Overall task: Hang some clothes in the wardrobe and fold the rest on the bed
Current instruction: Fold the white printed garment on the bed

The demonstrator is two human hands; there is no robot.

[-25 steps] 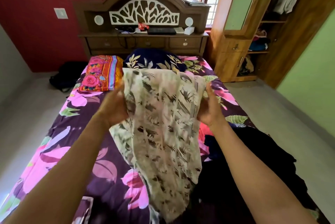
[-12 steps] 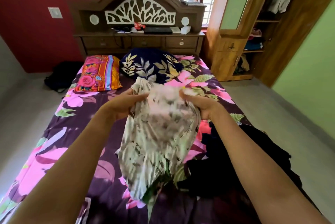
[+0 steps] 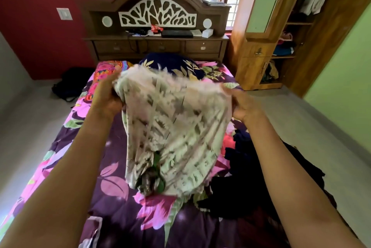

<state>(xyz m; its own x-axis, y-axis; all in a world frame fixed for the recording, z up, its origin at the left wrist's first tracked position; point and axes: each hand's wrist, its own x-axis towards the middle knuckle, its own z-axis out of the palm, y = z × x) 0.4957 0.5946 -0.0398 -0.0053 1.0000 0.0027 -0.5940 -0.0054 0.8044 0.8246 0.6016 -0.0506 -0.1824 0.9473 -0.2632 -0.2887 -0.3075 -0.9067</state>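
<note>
Hanging above the middle of the bed, head view: one cream garment with a grey leaf print, motion-blurred and spread wide between two hands. Left hand: over the bed's left half, fingers curled round the garment's upper left edge, clamped on the cloth. Right hand: over the bed's right half, gripping the upper right edge likewise. The garment's lower end is bunched low over the floral sheet; contact with it cannot be told. Dark clothes pile: on the bed's right side. Navy pillow and orange pillow: at the bed's head. Wardrobe: beyond the bed's right head corner, door open, clothes inside.
</note>
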